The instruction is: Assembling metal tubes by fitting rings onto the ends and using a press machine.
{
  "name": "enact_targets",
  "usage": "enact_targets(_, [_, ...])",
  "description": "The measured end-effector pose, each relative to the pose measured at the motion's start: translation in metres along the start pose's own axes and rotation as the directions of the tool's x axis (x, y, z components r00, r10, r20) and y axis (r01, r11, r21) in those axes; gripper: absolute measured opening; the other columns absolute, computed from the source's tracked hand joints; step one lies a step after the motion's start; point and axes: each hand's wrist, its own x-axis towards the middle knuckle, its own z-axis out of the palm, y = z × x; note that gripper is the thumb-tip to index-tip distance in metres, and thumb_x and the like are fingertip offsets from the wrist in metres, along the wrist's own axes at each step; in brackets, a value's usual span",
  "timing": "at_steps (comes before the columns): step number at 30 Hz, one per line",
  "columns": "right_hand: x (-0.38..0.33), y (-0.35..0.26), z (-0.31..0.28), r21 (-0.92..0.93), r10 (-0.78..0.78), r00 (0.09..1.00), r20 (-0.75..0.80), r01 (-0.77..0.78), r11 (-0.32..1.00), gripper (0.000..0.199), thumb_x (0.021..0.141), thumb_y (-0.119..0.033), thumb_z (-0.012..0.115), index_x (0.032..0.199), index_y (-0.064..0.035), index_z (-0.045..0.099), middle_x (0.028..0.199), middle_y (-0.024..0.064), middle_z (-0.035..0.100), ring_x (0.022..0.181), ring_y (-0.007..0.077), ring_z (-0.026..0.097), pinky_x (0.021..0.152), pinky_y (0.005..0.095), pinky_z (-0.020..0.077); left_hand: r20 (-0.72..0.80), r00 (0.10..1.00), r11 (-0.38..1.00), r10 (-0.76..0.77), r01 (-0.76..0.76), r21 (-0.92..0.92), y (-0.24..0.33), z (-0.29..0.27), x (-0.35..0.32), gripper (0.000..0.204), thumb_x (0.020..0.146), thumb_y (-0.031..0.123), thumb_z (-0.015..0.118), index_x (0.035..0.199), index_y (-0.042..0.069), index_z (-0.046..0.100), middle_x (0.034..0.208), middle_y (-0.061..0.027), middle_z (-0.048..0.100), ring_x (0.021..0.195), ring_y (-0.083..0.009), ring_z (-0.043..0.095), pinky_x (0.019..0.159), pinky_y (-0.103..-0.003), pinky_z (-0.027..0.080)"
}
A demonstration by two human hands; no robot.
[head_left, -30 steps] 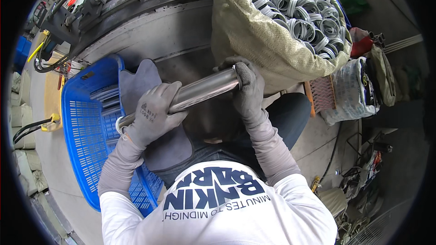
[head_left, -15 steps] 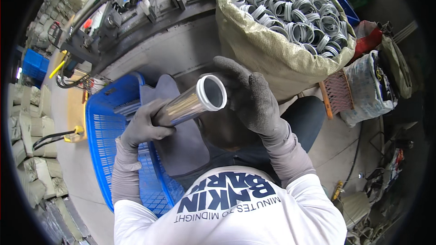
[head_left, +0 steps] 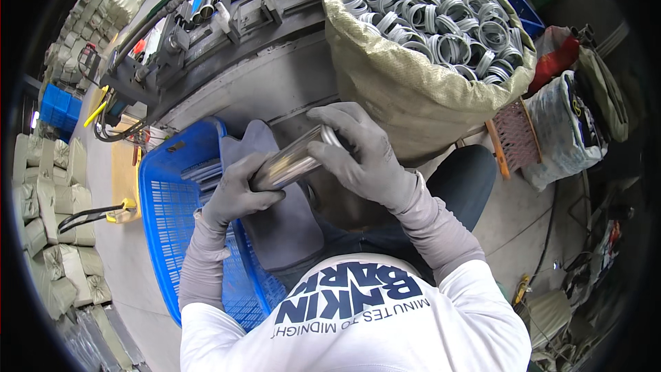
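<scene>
Both grey-gloved hands grip a shiny silver metal tube [head_left: 292, 160] above the lap: the left hand [head_left: 237, 189] is curled around its lower end, and the right hand [head_left: 361, 151] is cupped over its upper end. The tube is tilted, just right of a blue slotted plastic crate [head_left: 169, 220] and below a woven sack of grey metal rings [head_left: 427, 14].

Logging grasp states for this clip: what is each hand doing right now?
Left hand: closed around the lower end of the metal tube.
Right hand: fingers closed over the tube's upper end.
</scene>
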Motion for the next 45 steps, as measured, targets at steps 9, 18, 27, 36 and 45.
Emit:
enact_targets(9, [-0.014, 0.030, 0.028, -0.023, 0.072, 0.995, -0.062, -0.074, 0.997, 0.034, 0.092, -0.009, 0.076, 0.125, 0.0002, 0.069, 0.117, 0.0222, 0.067, 0.102, 0.0347, 0.071, 0.089, 0.0394, 0.0568, -0.070, 0.976, 0.958, 0.207, -0.188, 0.215, -0.017, -0.005, -0.004, 0.063, 0.079, 0.014, 0.083, 0.137, 0.001, 0.064, 0.093, -0.0115, 0.069, 0.076, -0.0218, 0.070, 0.073, -0.036, 0.055])
enact_targets(18, [-0.004, -0.015, 0.021, 0.260, 0.416, 0.899, -0.138, -0.373, 0.891, 0.070, 0.100, -0.006, 0.069, 0.163, 0.0013, 0.038, 0.151, 0.0209, 0.057, 0.137, 0.0288, 0.059, 0.114, 0.0413, 0.0477, -0.180, 0.750, 0.540, 0.636, -0.267, 0.798, -0.042, -0.100, 0.026, 0.056, 0.071, 0.006, 0.079, 0.126, 0.006, 0.068, 0.105, -0.0159, 0.071, 0.091, -0.0363, 0.069, 0.081, -0.043, 0.056])
enact_targets(27, [-0.020, -0.008, -0.023, 0.070, 0.386, 0.922, -0.029, -0.383, 0.921, 0.050, 0.097, -0.002, 0.071, 0.145, 0.0066, 0.058, 0.129, 0.0190, 0.069, 0.114, 0.0241, 0.071, 0.102, 0.0339, 0.0541, -0.434, 0.588, 0.224, 0.683, 0.397, 0.890, -0.004, -0.242, 0.286, 0.042, 0.089, 0.015, 0.073, 0.130, 0.013, 0.064, 0.127, -0.0130, 0.072, 0.120, -0.0331, 0.069, 0.105, -0.048, 0.051])
enact_targets(36, [0.003, -0.010, -0.110, -0.354, 0.170, 0.917, -0.361, -0.303, 0.885, 0.031, 0.098, -0.009, 0.070, 0.124, 0.0088, 0.069, 0.110, 0.0183, 0.073, 0.102, 0.0267, 0.072, 0.092, 0.0356, 0.0557, -0.412, 0.696, 0.321, 0.588, 0.266, 0.909, -0.005, -0.262, 0.424, 0.037, 0.094, 0.007, 0.064, 0.130, 0.014, 0.063, 0.130, -0.0143, 0.071, 0.127, -0.0336, 0.066, 0.107, -0.049, 0.051])
enact_targets(45, [0.152, 0.034, -0.212, -0.793, -0.033, 0.998, -0.053, -0.022, 0.609, 0.032, 0.097, -0.007, 0.074, 0.128, 0.0020, 0.070, 0.118, 0.0184, 0.074, 0.108, 0.0292, 0.072, 0.096, 0.0372, 0.0550, -0.264, 0.484, 0.258, 0.834, 0.080, 0.963, -0.005, -0.183, 0.347, 0.062, 0.092, 0.011, 0.071, 0.151, 0.009, 0.053, 0.143, -0.0151, 0.063, 0.140, -0.0329, 0.054, 0.115, -0.049, 0.044])
